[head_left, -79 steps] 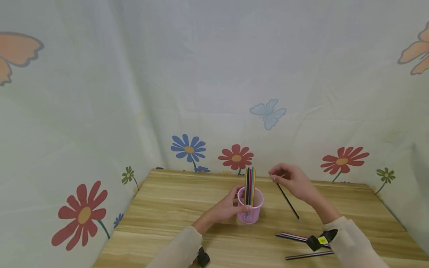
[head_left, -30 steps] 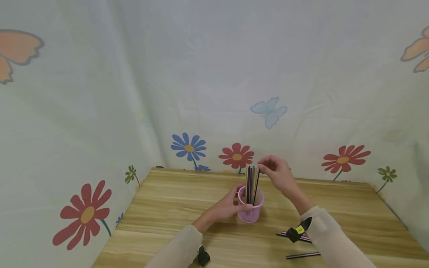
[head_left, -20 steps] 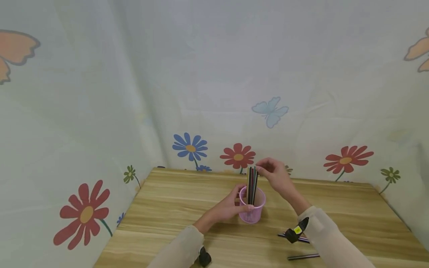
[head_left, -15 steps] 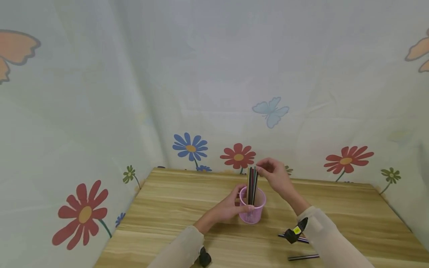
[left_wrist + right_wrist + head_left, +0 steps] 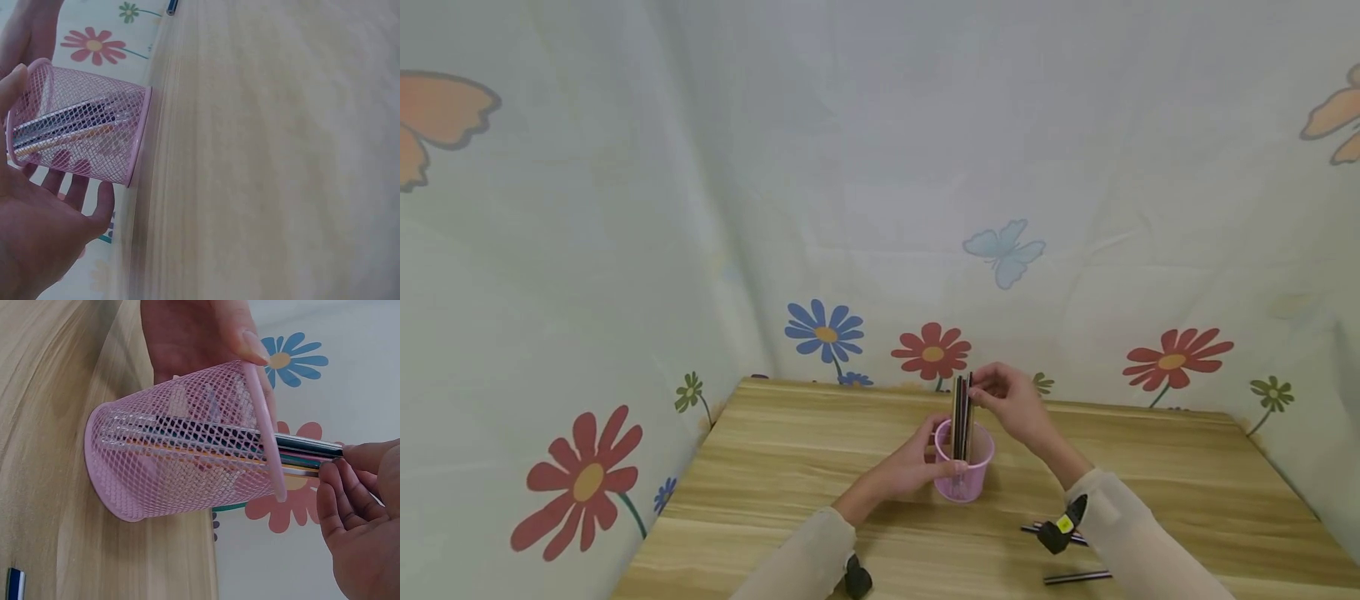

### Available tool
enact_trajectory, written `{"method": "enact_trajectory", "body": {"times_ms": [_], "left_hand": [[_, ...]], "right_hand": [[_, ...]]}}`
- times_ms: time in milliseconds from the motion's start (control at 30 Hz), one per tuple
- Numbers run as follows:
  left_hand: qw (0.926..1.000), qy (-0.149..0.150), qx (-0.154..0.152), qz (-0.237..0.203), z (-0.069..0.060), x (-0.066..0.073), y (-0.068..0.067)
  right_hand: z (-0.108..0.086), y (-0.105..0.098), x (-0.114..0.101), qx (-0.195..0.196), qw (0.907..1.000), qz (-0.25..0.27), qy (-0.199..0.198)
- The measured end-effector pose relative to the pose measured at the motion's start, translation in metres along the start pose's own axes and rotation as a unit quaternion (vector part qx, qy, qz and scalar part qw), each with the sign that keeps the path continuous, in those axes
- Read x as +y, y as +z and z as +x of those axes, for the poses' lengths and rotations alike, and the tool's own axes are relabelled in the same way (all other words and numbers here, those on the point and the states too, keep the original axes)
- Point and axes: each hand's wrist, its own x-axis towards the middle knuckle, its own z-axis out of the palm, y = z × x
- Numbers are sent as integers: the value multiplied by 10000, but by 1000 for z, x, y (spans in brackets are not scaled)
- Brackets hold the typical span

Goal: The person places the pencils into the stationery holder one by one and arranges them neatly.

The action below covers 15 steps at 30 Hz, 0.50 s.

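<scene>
A pink mesh pen cup (image 5: pixel 973 481) stands upright on the wooden table, with several pencils (image 5: pixel 960 417) leaning together inside it. My left hand (image 5: pixel 904 468) grips the cup from the left, its thumb across the near side below the rim. At the top of the bunch, my right hand (image 5: pixel 1017 408) pinches the upper end of a dark pencil. The right wrist view shows its thumb and fingertips at the pencil ends (image 5: pixel 309 450), beyond the rim. Whether it pinches just one pencil is hard to tell there. Through the mesh, the pencils' lower ends reach near the cup's base.
Loose dark pencils (image 5: pixel 1077 577) lie on the table (image 5: pixel 790 433) at the front right, some partly hidden beneath the right wrist's black camera (image 5: pixel 1056 533). Another camera (image 5: pixel 856 577) sits on the left wrist. A flowered cloth (image 5: pixel 880 208) hangs behind the table.
My right hand has brought a black pencil leftward from beside the cup and stood it among the others. Lately that hand has dropped slightly. The left hand has stayed on the cup.
</scene>
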Motion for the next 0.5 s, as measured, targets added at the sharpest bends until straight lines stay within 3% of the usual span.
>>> {"method": "enact_trajectory", "body": {"times_ms": [267,500], "left_hand": [[10000,-27,-6,-27,-2,1,2],[9999,-102,68,59,-3,4,1]], "right_hand": [[-8,-3,10,-94,9994,-245,-206],[-16,-13,15,-213,9988,-408,-150]]}}
